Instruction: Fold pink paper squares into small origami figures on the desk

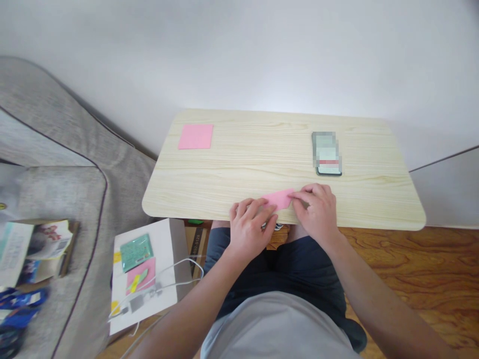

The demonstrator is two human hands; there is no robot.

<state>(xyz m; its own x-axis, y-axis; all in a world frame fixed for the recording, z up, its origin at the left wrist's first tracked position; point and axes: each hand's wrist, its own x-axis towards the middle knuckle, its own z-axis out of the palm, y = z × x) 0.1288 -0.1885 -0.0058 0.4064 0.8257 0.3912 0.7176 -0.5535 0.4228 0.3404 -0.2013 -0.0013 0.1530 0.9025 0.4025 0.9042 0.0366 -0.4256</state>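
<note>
One grey sofa [45, 87] on the left, side up near the table's left end. One pale wood table [254, 149], far edge along the wall. One white box [161, 242] below its left front corner, carrying one green packet [136, 252], one pink sheet [150, 268] and white cables [183, 282]; those tangle and blur, so cable count is uncertain. Two hands at the front edge. Left hand [250, 227]: fingers spread on the left part of the folded paper [280, 198], covering some of it, thumb apart. Right hand [318, 212]: narrow pinch, thumb and forefinger on the paper's right end. One phone [327, 153] just beyond the right hand, closest obstacle. One pink square [196, 136] at far left, well apart. Folded paper: one, pink, between the hands by the front edge, likely creased lengthwise.
</note>
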